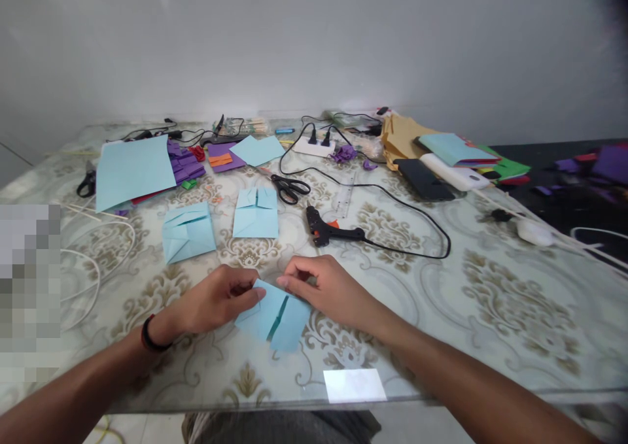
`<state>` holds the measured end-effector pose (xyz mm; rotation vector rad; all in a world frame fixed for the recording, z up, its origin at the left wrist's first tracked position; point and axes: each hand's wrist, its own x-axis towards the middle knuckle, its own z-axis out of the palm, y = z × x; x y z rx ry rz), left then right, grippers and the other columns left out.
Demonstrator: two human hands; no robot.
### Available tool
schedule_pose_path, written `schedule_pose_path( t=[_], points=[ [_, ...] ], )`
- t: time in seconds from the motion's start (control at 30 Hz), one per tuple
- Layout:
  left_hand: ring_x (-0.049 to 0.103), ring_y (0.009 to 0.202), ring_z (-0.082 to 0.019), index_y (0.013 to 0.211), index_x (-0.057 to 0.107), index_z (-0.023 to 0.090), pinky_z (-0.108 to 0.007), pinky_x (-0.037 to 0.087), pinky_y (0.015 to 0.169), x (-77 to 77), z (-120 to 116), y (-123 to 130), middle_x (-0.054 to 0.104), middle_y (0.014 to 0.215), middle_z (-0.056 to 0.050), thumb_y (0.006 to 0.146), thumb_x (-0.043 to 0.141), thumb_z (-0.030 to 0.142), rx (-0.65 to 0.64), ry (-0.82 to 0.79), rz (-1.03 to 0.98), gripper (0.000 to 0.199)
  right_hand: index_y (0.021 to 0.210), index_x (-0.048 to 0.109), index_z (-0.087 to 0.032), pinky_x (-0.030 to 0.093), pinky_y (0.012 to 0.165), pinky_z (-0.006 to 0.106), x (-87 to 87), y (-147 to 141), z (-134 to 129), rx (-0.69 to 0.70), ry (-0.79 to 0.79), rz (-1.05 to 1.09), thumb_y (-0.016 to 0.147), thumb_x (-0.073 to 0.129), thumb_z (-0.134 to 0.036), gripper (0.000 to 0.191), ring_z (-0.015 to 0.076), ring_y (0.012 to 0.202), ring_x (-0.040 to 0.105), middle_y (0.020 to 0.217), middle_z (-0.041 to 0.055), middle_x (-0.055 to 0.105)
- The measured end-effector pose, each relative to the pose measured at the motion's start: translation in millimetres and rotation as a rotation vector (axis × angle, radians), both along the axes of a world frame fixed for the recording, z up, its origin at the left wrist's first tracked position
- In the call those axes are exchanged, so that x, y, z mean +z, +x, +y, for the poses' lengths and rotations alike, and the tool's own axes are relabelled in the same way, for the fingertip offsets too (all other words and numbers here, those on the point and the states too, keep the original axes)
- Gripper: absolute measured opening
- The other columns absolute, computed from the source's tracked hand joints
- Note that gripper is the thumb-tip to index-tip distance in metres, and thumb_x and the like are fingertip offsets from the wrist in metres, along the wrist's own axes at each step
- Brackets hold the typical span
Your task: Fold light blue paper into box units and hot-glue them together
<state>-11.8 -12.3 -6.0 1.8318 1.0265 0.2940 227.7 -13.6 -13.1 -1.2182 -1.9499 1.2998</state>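
A light blue folded paper (289, 323) with a slit down its middle lies tilted near the table's front. My left hand (220, 299) pinches its upper left corner between thumb and fingers. At the paper's top edge, my right hand (318, 284) has its thumb and index finger pressed together on it. Two more folded blue papers sit just beyond the hands, one (189, 235) to the left and one (256, 215) near the middle. A black glue gun (333, 229) rests on its side beyond my right hand.
Black scissors (290, 189) and a clear ruler (345, 195) lie mid-table. Blue sheets (135, 172) and purple strips (184, 163) are back left. A power strip (314, 146) stands at the back; a phone (423, 179) and envelopes (402, 140) lie right. Cables cross both sides.
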Motion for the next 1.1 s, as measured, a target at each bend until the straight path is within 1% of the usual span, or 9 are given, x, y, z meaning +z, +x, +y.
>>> schedule_pose_path(
  t=[0.17,0.3,0.37,0.5,0.63,0.8,0.93,1.03,1.1],
  points=[
    [0.029,0.060,-0.011,0.068,0.037,0.020,-0.026,0.026,0.055,-0.7,-0.7,-1.2,0.031,0.064,0.006,0.101,0.050,0.044,-0.015,0.014,0.003,0.043,0.086,0.070,-0.019,0.038,0.057,0.023,-1.1,-0.5,-0.7,0.039,-0.009,-0.006,0.098,0.060,-0.039,0.026,0.0131,0.065,0.055,0.075,0.0001,0.067],
    [0.030,0.061,-0.011,0.068,0.039,0.019,-0.025,0.027,0.056,-0.9,-1.1,-0.9,0.032,0.065,0.006,0.102,0.049,0.042,-0.002,0.036,-0.007,0.043,0.095,0.072,-0.019,0.041,0.060,0.024,-0.4,0.2,-1.7,0.123,-0.020,0.000,0.098,0.061,-0.042,0.026,0.0136,0.067,0.059,0.077,0.0007,0.069],
    [0.031,0.062,-0.011,0.068,0.042,0.018,-0.025,0.028,0.057,-0.9,-1.3,-0.4,0.033,0.066,0.005,0.102,0.049,0.041,0.006,0.047,-0.020,0.042,0.091,0.072,-0.018,0.038,0.057,0.024,-1.3,0.4,-2.0,0.145,-0.051,-0.029,0.094,0.067,-0.044,0.027,0.0127,0.064,0.055,0.072,-0.0004,0.065],
    [0.033,0.063,-0.011,0.069,0.049,0.017,-0.025,0.029,0.057,-1.3,-1.5,-0.2,0.036,0.067,0.005,0.102,0.050,0.043,0.002,0.021,-0.052,0.042,0.079,0.067,-0.017,0.034,0.054,0.024,-4.8,-0.2,-2.3,0.127,-0.132,-0.029,0.090,0.071,-0.044,0.029,0.0112,0.060,0.049,0.066,-0.0021,0.060],
    [0.034,0.062,-0.011,0.074,0.058,0.015,-0.025,0.028,0.055,-2.2,-1.9,-0.8,0.039,0.066,0.005,0.102,0.051,0.044,-0.018,-0.020,-0.040,0.041,0.079,0.065,-0.017,0.033,0.054,0.024,-5.6,-0.7,-2.2,0.110,-0.185,0.028,0.088,0.074,-0.049,0.034,0.0111,0.060,0.047,0.066,-0.0030,0.056],
    [0.035,0.062,-0.011,0.073,0.059,0.015,-0.023,0.030,0.055,-1.7,-3.2,-0.2,0.041,0.065,0.004,0.102,0.052,0.041,-0.030,0.009,-0.043,0.040,0.080,0.063,-0.017,0.029,0.052,0.024,-5.6,-1.0,-2.8,0.168,-0.221,0.080,0.088,0.071,-0.059,0.043,0.0103,0.058,0.043,0.065,-0.0042,0.052],
    [0.034,0.060,-0.011,0.074,0.061,0.015,-0.023,0.029,0.054,-1.1,-4.8,0.9,0.040,0.064,0.004,0.102,0.052,0.043,-0.042,0.003,-0.057,0.041,0.077,0.061,-0.017,0.028,0.051,0.023,-5.9,-2.4,-4.0,0.177,-0.229,0.109,0.091,0.067,-0.060,0.045,0.0101,0.058,0.040,0.063,-0.0047,0.048],
    [0.036,0.060,-0.011,0.079,0.064,0.014,-0.023,0.029,0.054,-1.3,-5.4,1.5,0.042,0.065,0.004,0.102,0.052,0.044,-0.054,-0.042,-0.083,0.039,0.077,0.061,-0.017,0.029,0.051,0.023,-5.2,-3.6,-4.8,0.159,-0.266,0.118,0.089,0.069,-0.059,0.045,0.0101,0.057,0.041,0.063,-0.0045,0.050],
    [0.036,0.061,-0.011,0.078,0.062,0.014,-0.024,0.029,0.054,-1.2,-5.3,1.9,0.043,0.066,0.004,0.101,0.052,0.044,-0.061,-0.070,-0.086,0.039,0.076,0.060,-0.017,0.030,0.052,0.023,-5.0,-4.2,-5.1,0.153,-0.270,0.120,0.089,0.070,-0.058,0.045,0.0102,0.058,0.042,0.064,-0.0039,0.052]
  ],
)
